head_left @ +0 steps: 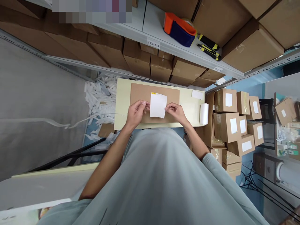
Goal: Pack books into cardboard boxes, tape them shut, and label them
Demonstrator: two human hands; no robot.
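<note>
A white sheet like a shipping label (158, 106), with a small yellow mark at its top left corner, is held slightly curved over a flat brown cardboard piece or box top (140, 92). My left hand (136, 113) is closed, its thumb and fingertips pinched at the label's left edge. On the other side, my right hand (177, 111) pinches the label's right edge between thumb and forefinger. The cardboard rests on a pale yellow table (123, 106). Whether the label touches the cardboard, I cannot tell.
A white roll (204, 114) and a white slip (197, 94) occupy the table's right end. Labelled cartons (226, 126) are stacked beyond it. Paper strips (100, 97) heap at the left. Above, a shelf (154, 28) carries a tape dispenser (180, 29) and box cutters (209, 51).
</note>
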